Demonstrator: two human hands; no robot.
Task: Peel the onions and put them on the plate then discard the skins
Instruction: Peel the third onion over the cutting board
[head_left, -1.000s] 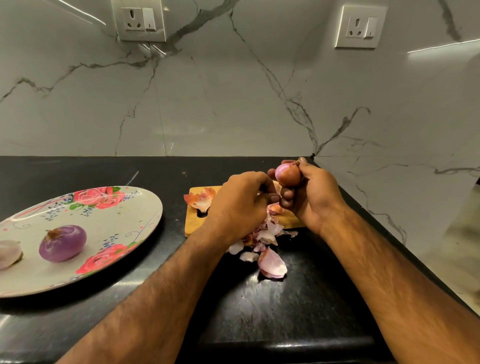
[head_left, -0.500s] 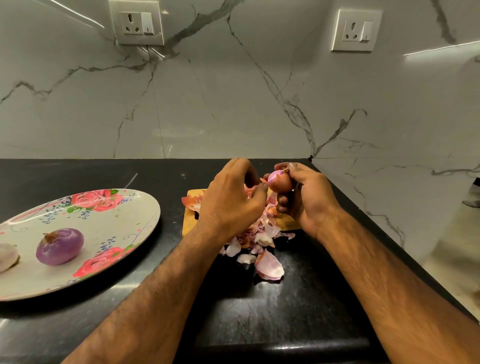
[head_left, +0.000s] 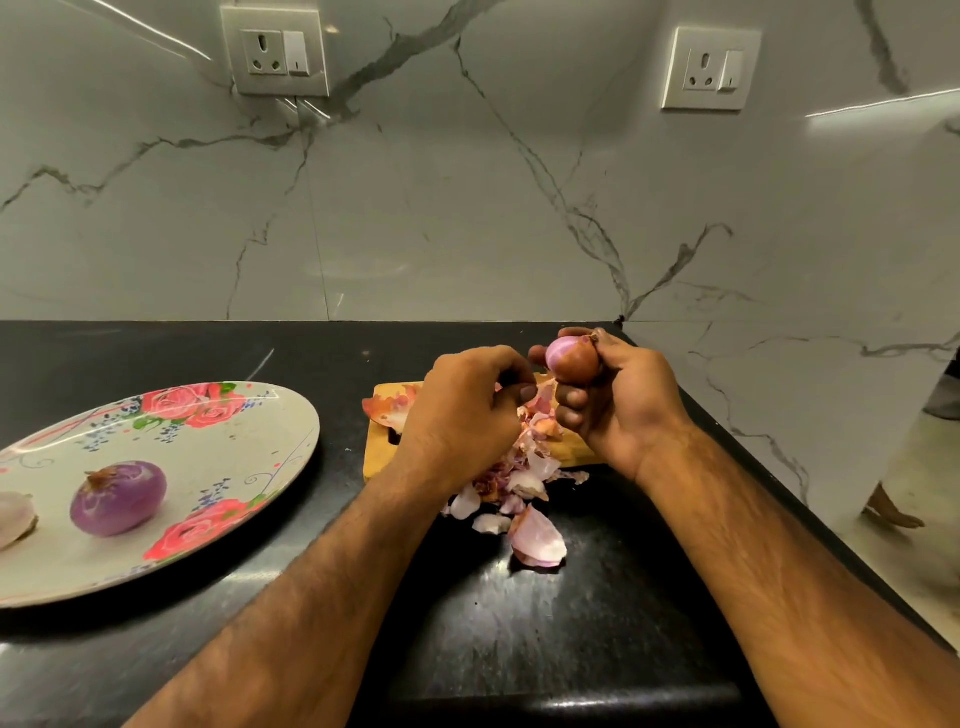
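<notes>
Nearest, loose pink papery onion skins (head_left: 511, 499) lie heaped. My left hand (head_left: 462, 410) curls (pinching a flake? I cannot tell). Beyond, my right hand (head_left: 618, 402) grips the half-peeled red onion (head_left: 574, 359) over the pale wooden board (head_left: 379, 457): light, slick where bare; I'd pick its dry brown edge.
</notes>
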